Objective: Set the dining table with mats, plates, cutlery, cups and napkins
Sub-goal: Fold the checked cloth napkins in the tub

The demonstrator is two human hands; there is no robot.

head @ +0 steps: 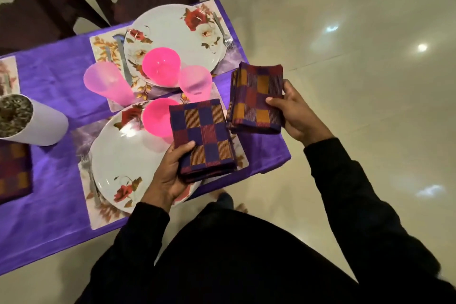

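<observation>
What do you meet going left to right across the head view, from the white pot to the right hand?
White pot → pale pink cup → napkin in the left hand → napkin in the right hand → right hand.

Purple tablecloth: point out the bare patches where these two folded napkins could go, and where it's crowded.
Free: the purple tablecloth strip at the near corner, right of the near floral placemat, and the cloth left of the pale pink tumbler. Crowded: between the two white rose-patterned plates, where pink cups cluster.
</observation>
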